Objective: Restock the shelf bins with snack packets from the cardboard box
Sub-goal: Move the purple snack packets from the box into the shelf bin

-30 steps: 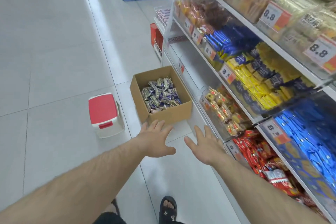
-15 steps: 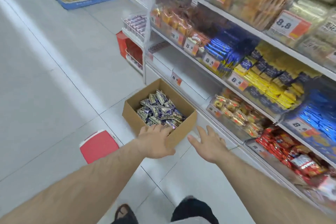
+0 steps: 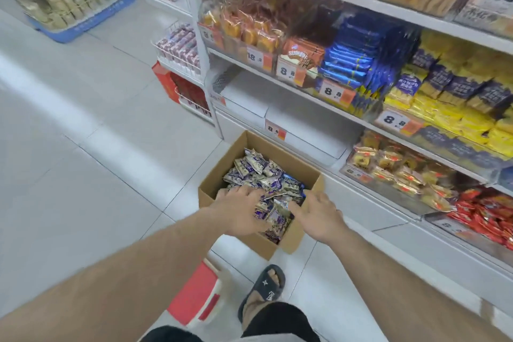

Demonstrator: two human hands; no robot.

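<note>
An open cardboard box (image 3: 293, 236) stands on the floor against the bottom shelf, full of purple-and-silver snack packets (image 3: 257, 172). My left hand (image 3: 238, 209) lies palm down on the packets at the near side of the box, fingers spread. Over the box's near right corner, my right hand (image 3: 319, 212) touches the packets with its fingertips. Neither hand has closed around a packet. Just behind the box, a white shelf bin (image 3: 301, 130) with an 8.8 price tag looks bare.
Shelves on the right hold bins of orange, blue, yellow and red packets (image 3: 483, 211). A red-topped white stool (image 3: 194, 297) stands at my feet, beside my sandalled foot (image 3: 263, 286). A blue display stand (image 3: 72, 8) is far left. Open tiled floor lies to the left.
I have stepped closer to the box. Both hands moved forward from in front of the box to down onto the packets inside it. The stool is now under me.
</note>
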